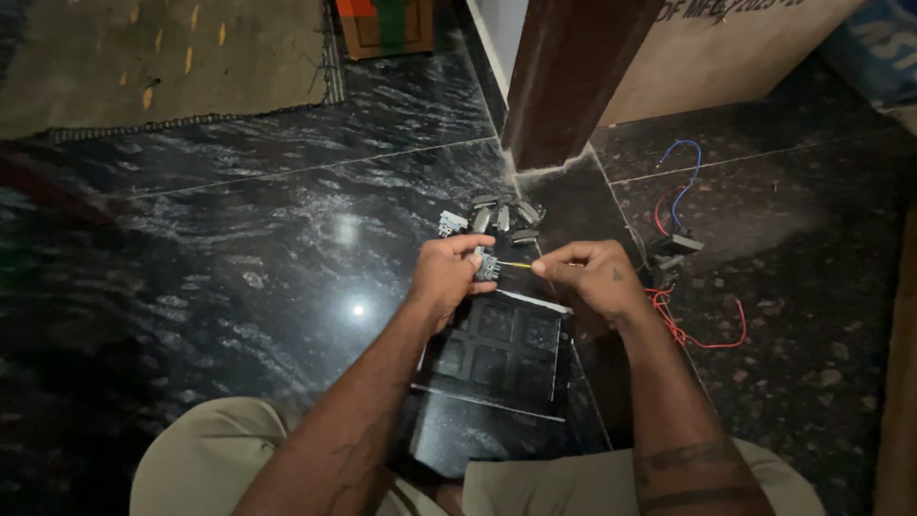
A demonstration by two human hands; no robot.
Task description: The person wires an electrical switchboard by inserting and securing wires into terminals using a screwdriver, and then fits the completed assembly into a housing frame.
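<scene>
My left hand pinches a small grey switch module just above the floor. My right hand holds a thin yellow-tipped tool or wire whose end meets the module's side. Under both hands lies a black switch-board plate with square cut-outs, resting on the floor between my knees. A cluster of several more grey switch modules lies on the floor just beyond my hands.
Dark polished stone floor all around. Loose red wires and blue wires with small parts lie to the right. A brown door-frame post stands ahead; a woven mat lies at the far left.
</scene>
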